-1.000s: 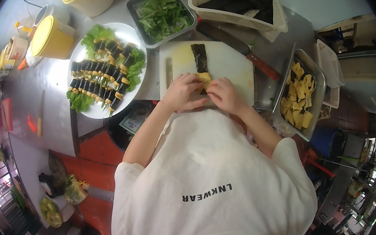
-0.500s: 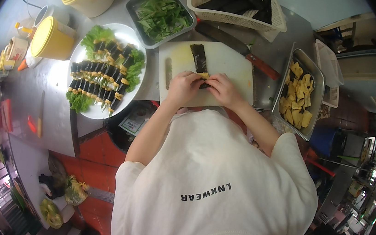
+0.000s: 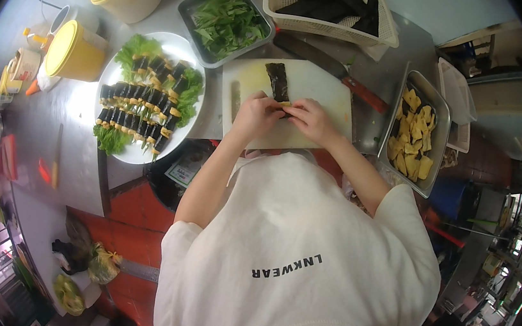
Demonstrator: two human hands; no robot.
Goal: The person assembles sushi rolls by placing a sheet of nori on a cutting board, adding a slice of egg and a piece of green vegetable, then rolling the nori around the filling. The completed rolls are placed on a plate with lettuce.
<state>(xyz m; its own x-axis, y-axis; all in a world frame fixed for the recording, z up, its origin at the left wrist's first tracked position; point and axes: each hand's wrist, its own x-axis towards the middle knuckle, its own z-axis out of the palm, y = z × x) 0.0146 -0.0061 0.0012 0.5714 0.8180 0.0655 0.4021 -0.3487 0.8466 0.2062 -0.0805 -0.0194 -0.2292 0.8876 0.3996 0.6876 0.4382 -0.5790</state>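
On the white cutting board (image 3: pixel 327 87) lies a dark seaweed strip (image 3: pixel 277 80), its near end under my fingers. My left hand (image 3: pixel 255 116) and my right hand (image 3: pixel 310 119) meet over that end, fingertips pinched on the strip. A bit of yellow filling (image 3: pixel 286 104) peeks out between them; the rest of it is hidden by the fingers. To the left, a round white plate (image 3: pixel 193 115) carries rows of finished seaweed rolls (image 3: pixel 132 92) on lettuce.
A metal tray (image 3: pixel 269 32) of green leaves and a cream basket (image 3: pixel 388 32) of dark strips stand behind the board. A knife (image 3: pixel 364 92) lies at the board's far right edge. Right of it is a metal tray (image 3: pixel 431 176) of yellow pieces. Yellow-lidded tubs (image 3: pixel 87 53) stand left.
My fingers have closed further over the strip's near end, and less of the yellow filling shows. The strip's far end stays flat on the board.
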